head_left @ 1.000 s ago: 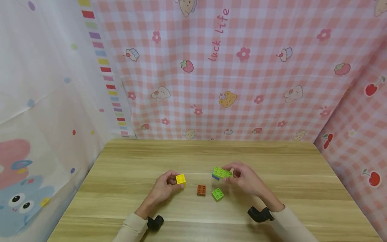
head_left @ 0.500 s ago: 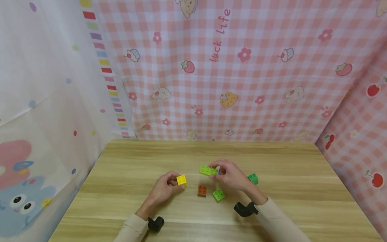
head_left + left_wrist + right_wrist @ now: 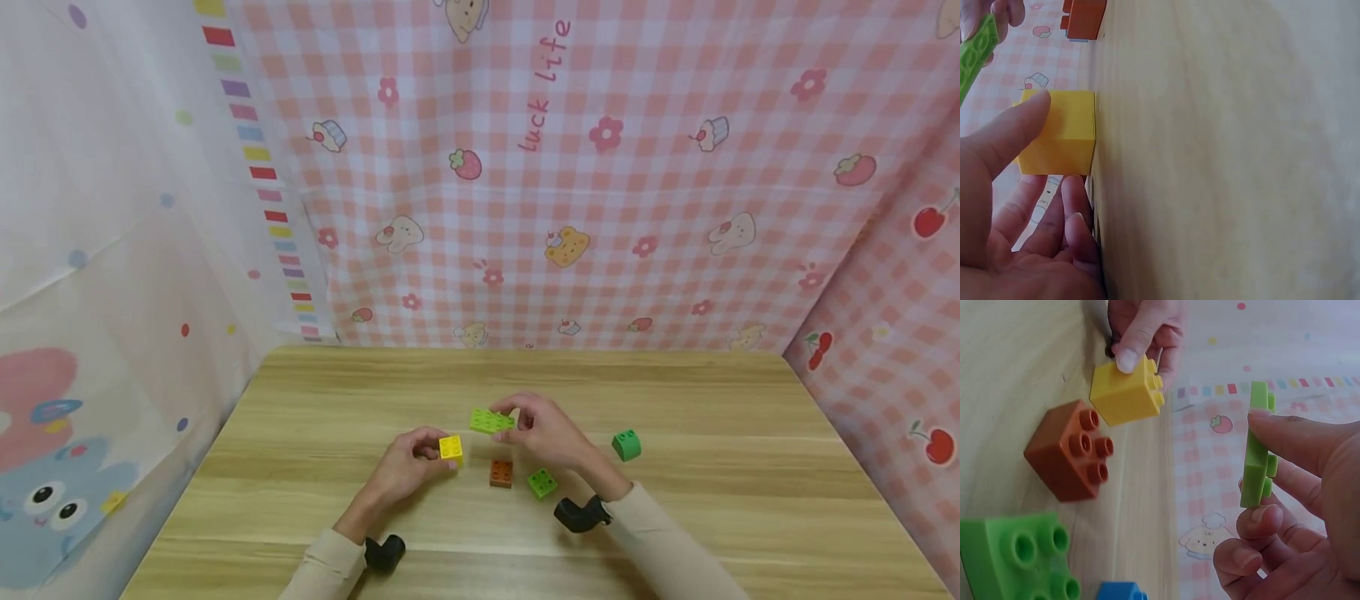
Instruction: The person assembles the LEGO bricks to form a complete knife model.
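Observation:
In the head view my left hand [image 3: 407, 463] holds a yellow brick [image 3: 450, 450] by its sides, thumb on the near face. The left wrist view shows the yellow brick [image 3: 1063, 132] close against the tabletop, its studs turned away. My right hand [image 3: 551, 433] pinches a flat light green plate [image 3: 489, 421] above the table, studs up, just right of and beyond the yellow brick. Thumb and fingers grip the plate [image 3: 1256, 450] across its edges in the right wrist view. Between the hands, on the near side, sits an orange-brown brick [image 3: 501, 473].
A light green brick [image 3: 542, 483] lies right of the orange-brown one. Further right stands a darker green brick with a curved side [image 3: 627, 445]. A blue brick [image 3: 1119, 591] peeks in at the right wrist view's bottom edge. Patterned cloths [image 3: 525, 192] hang behind the wooden table [image 3: 337, 383].
My right hand has carried the light green plate leftward, towards the yellow brick. The curved green brick, hidden at first, now shows at the right. My left hand has stayed in place.

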Tool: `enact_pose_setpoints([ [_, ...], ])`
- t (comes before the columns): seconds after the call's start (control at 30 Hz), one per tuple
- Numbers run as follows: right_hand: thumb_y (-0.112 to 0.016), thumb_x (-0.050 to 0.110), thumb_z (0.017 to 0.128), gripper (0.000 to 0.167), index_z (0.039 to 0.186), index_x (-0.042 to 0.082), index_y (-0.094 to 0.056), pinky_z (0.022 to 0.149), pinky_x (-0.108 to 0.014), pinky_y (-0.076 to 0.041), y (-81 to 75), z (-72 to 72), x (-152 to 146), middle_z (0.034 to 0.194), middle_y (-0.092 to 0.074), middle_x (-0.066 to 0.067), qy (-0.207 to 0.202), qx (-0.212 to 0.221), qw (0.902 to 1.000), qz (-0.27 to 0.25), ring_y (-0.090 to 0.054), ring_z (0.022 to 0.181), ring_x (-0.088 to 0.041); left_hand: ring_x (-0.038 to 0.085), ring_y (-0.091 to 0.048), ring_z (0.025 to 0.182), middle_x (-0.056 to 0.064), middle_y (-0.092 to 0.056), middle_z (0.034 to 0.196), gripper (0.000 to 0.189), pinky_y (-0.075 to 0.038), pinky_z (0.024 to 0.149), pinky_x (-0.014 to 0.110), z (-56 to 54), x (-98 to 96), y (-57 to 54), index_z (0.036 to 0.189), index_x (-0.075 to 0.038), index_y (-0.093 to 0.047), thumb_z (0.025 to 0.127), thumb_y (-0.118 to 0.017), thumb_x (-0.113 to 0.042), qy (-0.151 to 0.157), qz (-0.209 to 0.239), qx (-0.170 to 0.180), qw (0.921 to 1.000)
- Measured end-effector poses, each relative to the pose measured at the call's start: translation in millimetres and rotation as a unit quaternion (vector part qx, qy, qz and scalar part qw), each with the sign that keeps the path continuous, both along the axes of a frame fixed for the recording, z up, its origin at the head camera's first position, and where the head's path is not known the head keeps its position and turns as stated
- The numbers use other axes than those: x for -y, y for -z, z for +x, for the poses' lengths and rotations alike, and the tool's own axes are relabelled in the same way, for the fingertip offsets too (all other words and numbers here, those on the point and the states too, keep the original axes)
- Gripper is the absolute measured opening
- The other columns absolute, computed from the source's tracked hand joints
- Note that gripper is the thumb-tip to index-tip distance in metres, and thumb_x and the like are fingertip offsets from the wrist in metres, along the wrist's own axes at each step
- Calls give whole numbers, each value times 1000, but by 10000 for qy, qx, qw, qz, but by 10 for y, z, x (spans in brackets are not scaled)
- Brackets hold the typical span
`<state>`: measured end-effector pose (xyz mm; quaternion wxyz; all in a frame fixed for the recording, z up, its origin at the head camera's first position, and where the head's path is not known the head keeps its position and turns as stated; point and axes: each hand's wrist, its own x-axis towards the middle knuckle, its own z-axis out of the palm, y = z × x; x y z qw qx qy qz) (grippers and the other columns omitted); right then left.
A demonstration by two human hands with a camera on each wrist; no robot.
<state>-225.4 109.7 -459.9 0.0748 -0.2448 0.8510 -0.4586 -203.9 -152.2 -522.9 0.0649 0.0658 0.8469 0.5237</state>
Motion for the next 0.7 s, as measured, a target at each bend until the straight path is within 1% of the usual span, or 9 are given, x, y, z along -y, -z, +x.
enact_pose_setpoints([
  [0.27,-75,10,88,32,120,12,-68,60,-24,-45,49,9,119,115,-62,-2,-132,4,9999,-14,-53,73,-14,15,-56,83,1,-67,94,36,-46,75,27,13,-19,-6,111,-10,-70,79,-84,-19,49,41,77,9999],
  [0.47,-74,9,88,32,120,10,-68,57,-24,-43,85,-14,248,114,-62,-5,-336,-94,9994,-33,-51,70,-13,17,-55,85,2,-67,100,35,-45,75,26,29,12,-16,111,-10,-68,80,-84,-16,-4,124,102,9999],
  [0.7,-76,13,88,31,118,12,-68,57,-25,-43,124,-29,341,114,-62,-3,-336,-53,9994,82,-50,70,-12,17,-56,87,1,-66,99,32,-46,79,27,9,4,-37,108,-12,-66,81,-83,-18,78,167,162,9997],
])
